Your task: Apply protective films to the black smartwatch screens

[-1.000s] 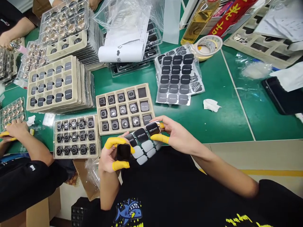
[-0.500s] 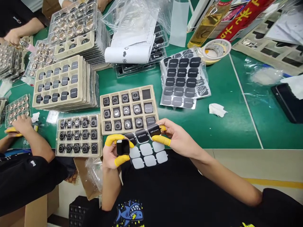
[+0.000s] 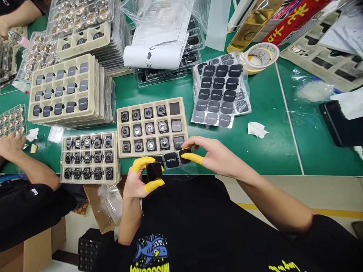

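Observation:
My left hand [image 3: 134,181], in yellow finger cots, pinches a smartwatch body [image 3: 154,172] with its black glass face toward me. Just beyond it, my right hand [image 3: 215,156], also in yellow finger cots, grips a sheet of black square HiFuture stickers [image 3: 171,160] at its right end. The sheet is tilted, and the watch hides part of its left end. Right behind both hands lies a beige tray [image 3: 131,153] of watch bodies, most showing their sensor backs. Two squares in its right column have grey, labelled faces.
More sticker sheets [image 3: 217,88] lie behind my right hand, near a tape roll [image 3: 262,56] and a bottle [image 3: 251,26]. Stacked trays [image 3: 104,94] and another watch tray [image 3: 115,166] stand left. A co-worker's arm [image 3: 34,164] reaches in there. A phone [image 3: 337,124] lies right.
The sheet has tipped, so its lower rows of pale squares no longer show plainly. My left hand and the watch have moved slightly right and up. The whole view has shifted a little.

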